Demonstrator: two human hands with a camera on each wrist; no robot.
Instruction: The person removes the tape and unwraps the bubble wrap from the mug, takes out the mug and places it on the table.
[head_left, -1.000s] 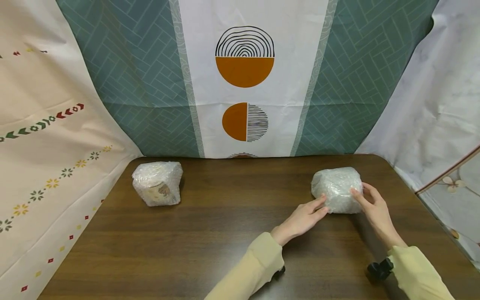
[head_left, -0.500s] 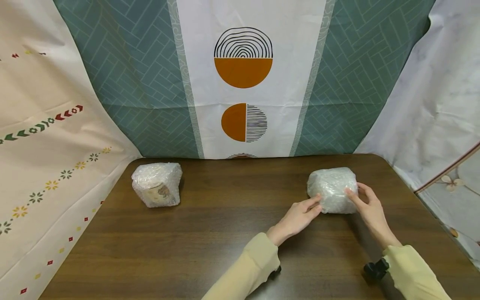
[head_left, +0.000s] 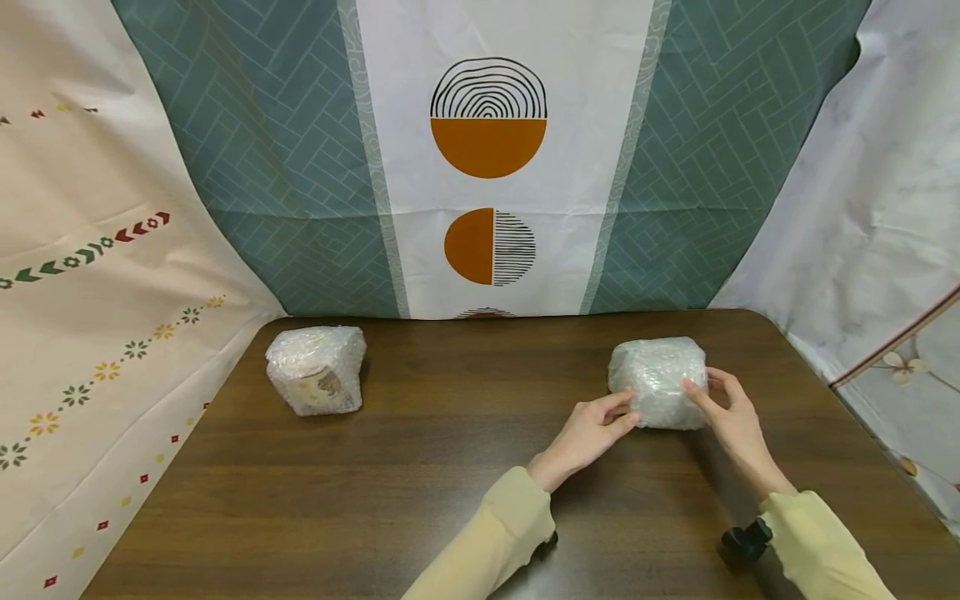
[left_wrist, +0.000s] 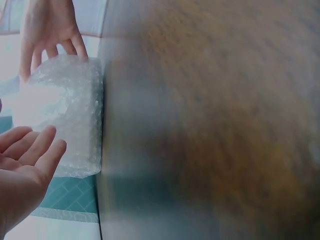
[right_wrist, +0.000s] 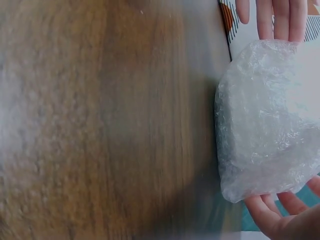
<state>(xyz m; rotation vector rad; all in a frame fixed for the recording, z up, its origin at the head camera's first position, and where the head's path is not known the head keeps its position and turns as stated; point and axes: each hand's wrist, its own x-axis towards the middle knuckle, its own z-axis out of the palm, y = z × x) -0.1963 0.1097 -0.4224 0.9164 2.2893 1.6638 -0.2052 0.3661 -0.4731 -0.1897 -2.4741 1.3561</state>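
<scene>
A bubble-wrapped package point(head_left: 660, 379), blocky and translucent white, sits at the right of the brown table, between both hands. My left hand point(head_left: 585, 437) touches its left side with fingertips extended; in the left wrist view that hand point(left_wrist: 30, 162) shows fairly straight fingers against the wrap. On the right side, my right hand point(head_left: 738, 429) lays its thumb on the front, with the other fingers along the side. The right wrist view has the package point(right_wrist: 267, 117) close to the table top, the right hand point(right_wrist: 280, 215) at one end and the left hand point(right_wrist: 280, 20) at the other.
Another bubble-wrapped package point(head_left: 318, 371) stands at the table's back left, a printed patch showing through its front. Patterned cloths point(head_left: 300, 167) hang behind and beside the wooden table point(head_left: 337, 500). Dark wrist devices point(head_left: 746, 542) sit at the sleeves.
The right-hand package has slid a little to the left across the table, with both hands moving along at its sides. The other package stays where it was.
</scene>
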